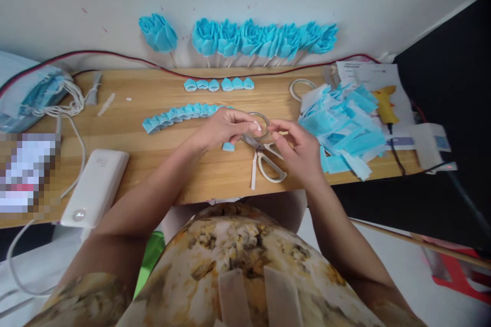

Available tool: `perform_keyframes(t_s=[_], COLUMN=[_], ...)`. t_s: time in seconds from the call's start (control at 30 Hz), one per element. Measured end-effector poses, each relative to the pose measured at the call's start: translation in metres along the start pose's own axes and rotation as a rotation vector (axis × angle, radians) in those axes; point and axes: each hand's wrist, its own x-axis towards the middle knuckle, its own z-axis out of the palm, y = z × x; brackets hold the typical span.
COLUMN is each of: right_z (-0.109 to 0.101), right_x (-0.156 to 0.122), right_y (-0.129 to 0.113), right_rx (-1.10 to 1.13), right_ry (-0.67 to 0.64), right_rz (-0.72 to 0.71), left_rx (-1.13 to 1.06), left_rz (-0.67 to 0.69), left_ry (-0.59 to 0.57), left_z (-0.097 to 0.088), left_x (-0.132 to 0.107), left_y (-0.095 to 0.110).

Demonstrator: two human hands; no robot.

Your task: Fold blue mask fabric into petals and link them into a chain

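Note:
My left hand [226, 129] pinches a small white piece [258, 126], possibly tape or paper, between thumb and fingers. Just right of it, my right hand [301, 150] has its fingers bent and thumb close to the fingertips; whether something thin lies between them is too small to tell. Beneath both hands lie scissors with white handles [275, 178] and a ring-shaped tape roll [264, 116]. A narrow white strip [253, 171] rests by the scissors. A small blue piece [228, 147] sits under my left hand, near a curved row of folded blue petals [180, 113].
Blue crepe-like flowers on sticks [249, 38] lean along the wall. Short petal rows [238, 84] lie behind. On the right are a heap of blue strips [349, 122], another ring [301, 89] and a yellow glue gun [385, 104]. A white power bank [95, 186] and cables lie left.

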Motion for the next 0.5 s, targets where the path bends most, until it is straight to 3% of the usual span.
perform_keyframes(t_s=[0.2,0.5], right_z=[0.012,0.011], right_x=[0.004,0.004], right_y=[0.002,-0.001], right_rx=[0.175,0.170], right_ry=[-0.025,-0.003], right_rz=[0.063,-0.065], left_rx=[-0.046,-0.119], left_rz=[-0.091,-0.182], left_ry=[-0.032,-0.063], left_z=[0.002,0.002], left_x=[0.001,0.001], left_y=[-0.001,-0.004])
